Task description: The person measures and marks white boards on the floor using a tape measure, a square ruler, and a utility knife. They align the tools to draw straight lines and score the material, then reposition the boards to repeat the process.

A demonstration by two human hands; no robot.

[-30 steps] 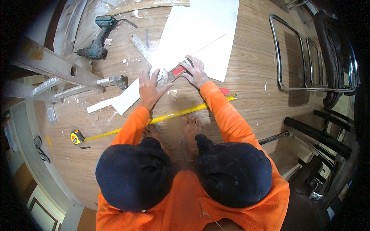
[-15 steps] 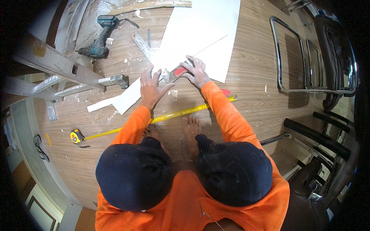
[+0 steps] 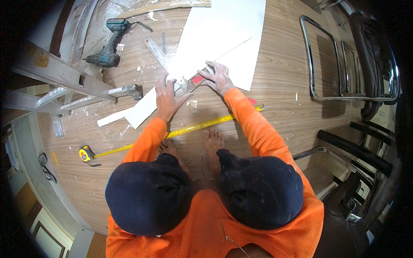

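Note:
My right hand (image 3: pixel 218 78) has its thumb and fingers closed on the red-marked stock of a try square (image 3: pixel 198 80). The square's metal ruled blade slants up and left from the corner. My left hand (image 3: pixel 167 98) lies palm down beside that corner, thumb stretched out and fingers over the edge of a white sheet (image 3: pixel 223 26). A thin dark line crosses the sheet above my right hand. Below both hands an extended yellow tape measure (image 3: pixel 202 125) lies across the floor and passes under my sleeves; its case (image 3: pixel 86 153) rests at the left.
A cordless drill (image 3: pixel 109 47) lies at the upper left, near a metal ladder-like frame (image 3: pixel 64 71). Chairs with chrome legs (image 3: pixel 307 60) stand along the right. Small white scraps (image 3: pixel 192 105) dot the wood-look floor. A red object (image 3: pixel 252 101) shows partly beside my right sleeve.
My left fingers have drawn slightly closer together. The right hand keeps its hold on the try square; the whole view has shifted a little.

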